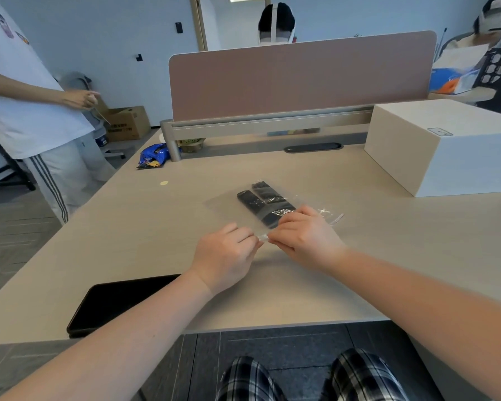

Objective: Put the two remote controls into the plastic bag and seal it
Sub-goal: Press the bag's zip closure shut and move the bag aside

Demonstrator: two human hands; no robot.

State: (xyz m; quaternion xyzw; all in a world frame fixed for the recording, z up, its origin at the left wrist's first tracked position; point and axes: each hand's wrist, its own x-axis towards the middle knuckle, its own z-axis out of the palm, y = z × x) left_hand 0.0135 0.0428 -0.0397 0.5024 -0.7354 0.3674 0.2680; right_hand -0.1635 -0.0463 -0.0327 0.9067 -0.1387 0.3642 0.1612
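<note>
A clear plastic bag [229, 206] lies flat on the desk with two black remote controls inside it, side by side: the left remote [250, 201] and the right remote [265, 191]. My left hand [224, 257] pinches the bag's near edge strip at its left part. My right hand [305, 235] pinches the same strip right beside it and covers the remotes' near ends. Fingertips of both hands almost touch. The far right end of the strip [337, 219] sticks out past my right hand.
A black tablet [113, 302] lies at the desk's near left edge. A large white box [446, 146] stands at the right. A blue snack bag [152, 156] lies by the divider post. A person stands at the left of the desk [359, 227].
</note>
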